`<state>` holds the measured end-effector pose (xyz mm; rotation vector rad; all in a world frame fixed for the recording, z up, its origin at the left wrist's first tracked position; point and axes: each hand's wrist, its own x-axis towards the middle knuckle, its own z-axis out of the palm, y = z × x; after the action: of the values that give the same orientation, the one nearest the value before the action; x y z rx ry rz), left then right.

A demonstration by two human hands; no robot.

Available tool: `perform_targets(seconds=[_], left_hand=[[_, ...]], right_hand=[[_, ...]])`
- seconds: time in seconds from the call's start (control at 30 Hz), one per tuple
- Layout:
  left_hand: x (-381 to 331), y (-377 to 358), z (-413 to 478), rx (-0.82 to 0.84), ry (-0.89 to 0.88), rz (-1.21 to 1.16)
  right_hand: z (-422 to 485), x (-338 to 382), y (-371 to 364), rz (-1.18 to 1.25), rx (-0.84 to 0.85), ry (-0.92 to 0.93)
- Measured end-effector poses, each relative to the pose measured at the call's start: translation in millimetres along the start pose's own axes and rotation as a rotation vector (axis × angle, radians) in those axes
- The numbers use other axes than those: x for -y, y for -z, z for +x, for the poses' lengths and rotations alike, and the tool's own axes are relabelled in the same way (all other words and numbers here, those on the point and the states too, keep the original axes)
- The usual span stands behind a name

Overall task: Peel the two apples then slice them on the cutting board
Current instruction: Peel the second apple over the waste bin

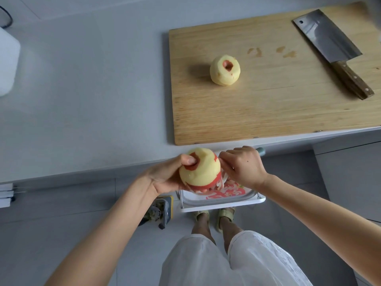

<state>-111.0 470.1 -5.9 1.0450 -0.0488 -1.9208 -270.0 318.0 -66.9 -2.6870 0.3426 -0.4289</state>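
Wooden cutting board (268, 112) mostly bare, left fingers (188, 161) grasping apple (200, 172) past counter edge, right fingers (226, 159) clenched on peeler (260, 151).

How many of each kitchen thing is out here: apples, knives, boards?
Apples: 2, one peeled apple on the board, one half-peeled apple held in the left hand
Cleaver: 1
Cutting board: 1
Total: 4

A pale grey desk (92, 100) carries a wooden cutting board (268, 112). Left of the board, well apart, a white container (8, 65) sits at the desk's edge.
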Motion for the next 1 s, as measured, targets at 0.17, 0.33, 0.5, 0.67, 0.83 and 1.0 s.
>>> perform_targets(seconds=[0.17, 0.33, 0.5, 0.67, 0.83, 1.0], left_hand=[[-1, 5, 4, -0.148, -0.068, 0.120], [9, 0, 12, -0.367, -0.074, -0.055], [19, -2, 19, -0.616, -0.116, -0.133], [21, -6, 24, -0.678, -0.140, -0.184], [19, -7, 19, -0.576, -0.153, -0.298], [19, -10, 16, -0.538, -0.083, -0.402]], right_hand=[[-7, 2, -2, -0.178, 0.229, -0.194], [-12, 8, 5, -0.417, 0.473, -0.337], [-12, 14, 20, 0.238, 0.435, -0.742], [-6, 30, 26, 1.259, 0.536, -0.979], [-5, 43, 27, 1.147, 0.507, -0.874], [-5, 49, 27, 0.106, 0.064, -0.285]])
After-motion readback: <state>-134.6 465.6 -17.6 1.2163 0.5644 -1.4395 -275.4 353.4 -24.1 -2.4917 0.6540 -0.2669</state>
